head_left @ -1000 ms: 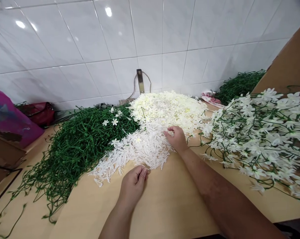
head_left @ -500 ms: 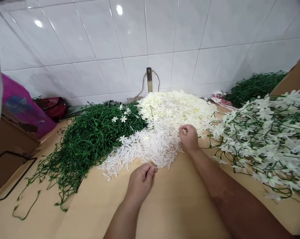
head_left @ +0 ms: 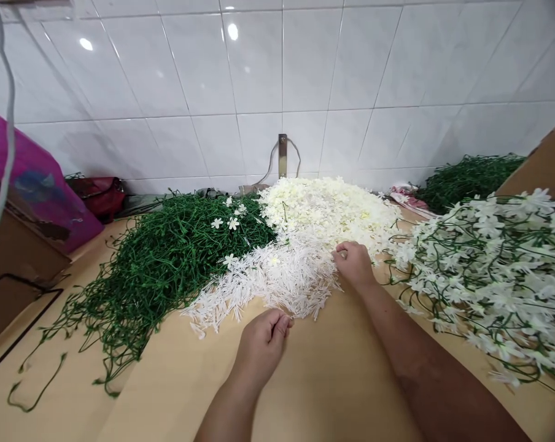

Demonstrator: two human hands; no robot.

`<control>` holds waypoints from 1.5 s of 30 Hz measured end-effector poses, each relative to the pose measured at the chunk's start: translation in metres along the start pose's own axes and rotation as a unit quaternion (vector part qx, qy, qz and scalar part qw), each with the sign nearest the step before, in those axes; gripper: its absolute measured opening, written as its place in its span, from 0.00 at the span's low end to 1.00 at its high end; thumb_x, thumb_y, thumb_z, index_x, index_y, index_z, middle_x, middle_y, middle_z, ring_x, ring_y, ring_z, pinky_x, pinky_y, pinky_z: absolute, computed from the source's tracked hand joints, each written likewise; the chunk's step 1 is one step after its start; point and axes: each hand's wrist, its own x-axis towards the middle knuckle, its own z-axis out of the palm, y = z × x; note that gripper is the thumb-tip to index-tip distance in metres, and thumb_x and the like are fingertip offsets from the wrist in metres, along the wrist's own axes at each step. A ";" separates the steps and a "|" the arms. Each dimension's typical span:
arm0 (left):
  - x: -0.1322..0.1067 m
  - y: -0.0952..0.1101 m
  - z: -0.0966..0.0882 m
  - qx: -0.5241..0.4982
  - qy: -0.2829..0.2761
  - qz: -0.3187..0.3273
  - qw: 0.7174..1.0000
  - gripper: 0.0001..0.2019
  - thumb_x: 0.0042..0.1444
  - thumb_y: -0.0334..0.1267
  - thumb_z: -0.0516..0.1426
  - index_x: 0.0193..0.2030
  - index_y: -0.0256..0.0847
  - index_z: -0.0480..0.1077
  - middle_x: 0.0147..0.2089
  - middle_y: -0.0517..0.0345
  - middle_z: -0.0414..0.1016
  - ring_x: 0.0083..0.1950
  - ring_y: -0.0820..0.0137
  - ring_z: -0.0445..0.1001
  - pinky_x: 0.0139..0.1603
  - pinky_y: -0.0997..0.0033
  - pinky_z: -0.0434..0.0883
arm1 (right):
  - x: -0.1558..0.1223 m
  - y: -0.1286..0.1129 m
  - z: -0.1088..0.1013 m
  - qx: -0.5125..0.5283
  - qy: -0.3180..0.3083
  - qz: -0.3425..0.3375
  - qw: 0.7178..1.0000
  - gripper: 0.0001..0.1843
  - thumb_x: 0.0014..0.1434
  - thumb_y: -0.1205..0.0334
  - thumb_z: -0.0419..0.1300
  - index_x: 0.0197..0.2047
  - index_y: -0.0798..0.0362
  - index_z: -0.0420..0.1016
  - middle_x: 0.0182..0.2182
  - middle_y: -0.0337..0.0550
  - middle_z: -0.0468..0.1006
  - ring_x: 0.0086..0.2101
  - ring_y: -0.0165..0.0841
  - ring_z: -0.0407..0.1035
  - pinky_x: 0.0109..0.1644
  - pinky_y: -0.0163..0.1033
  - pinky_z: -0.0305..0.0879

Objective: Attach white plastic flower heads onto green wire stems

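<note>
My left hand (head_left: 264, 336) is closed in a pinch just in front of a heap of thin white stamen-like sticks (head_left: 291, 279). Whatever its thumb and fingers hold is too small to name. At the right edge of that heap, my right hand (head_left: 353, 264) has its fingers curled together and touches the sticks; I cannot make out anything in its grip. Behind it lies a mound of cream artificial flower petals (head_left: 328, 199). A pile of green plastic stems (head_left: 180, 252) spreads to the left, with a few white blossoms on top.
Assembled white flowers on green stems (head_left: 493, 276) fill the right side. More green stems (head_left: 473, 178) lie behind them beside a cardboard sheet (head_left: 542, 162). A pink bag (head_left: 42, 184), a cardboard box (head_left: 15, 270) and a hanging cable (head_left: 8, 123) are at left. A tiled wall (head_left: 259, 67) closes the back.
The camera view has tilted up slightly, so everything sits a little lower. Both hands stay in nearly the same places, still closed.
</note>
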 end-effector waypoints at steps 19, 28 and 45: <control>0.005 0.000 -0.001 -0.248 0.121 -0.077 0.958 0.13 0.47 0.45 0.56 0.35 0.38 0.70 0.30 0.56 0.71 0.31 0.71 0.67 0.35 0.72 0.64 | -0.038 -0.083 0.010 0.328 -0.203 0.048 0.921 0.14 0.44 0.53 0.61 0.29 0.55 0.68 0.21 0.37 0.69 0.22 0.26 0.63 0.26 0.33 0.61; 0.006 0.006 -0.011 -0.421 0.194 -0.112 0.879 0.15 0.42 0.46 0.61 0.31 0.37 0.67 0.26 0.63 0.67 0.27 0.78 0.64 0.31 0.78 0.62 | -0.084 -0.115 0.027 0.289 -0.368 -0.009 0.884 0.06 0.49 0.62 0.57 0.32 0.53 0.65 0.22 0.35 0.68 0.23 0.26 0.61 0.28 0.33 0.58; 0.005 0.004 -0.015 -0.436 0.192 -0.139 0.868 0.13 0.42 0.44 0.61 0.27 0.37 0.64 0.20 0.66 0.63 0.22 0.80 0.59 0.24 0.79 0.57 | -0.086 -0.115 0.028 0.301 -0.410 0.016 0.861 0.09 0.49 0.56 0.57 0.26 0.53 0.64 0.18 0.33 0.63 0.21 0.26 0.56 0.27 0.33 0.53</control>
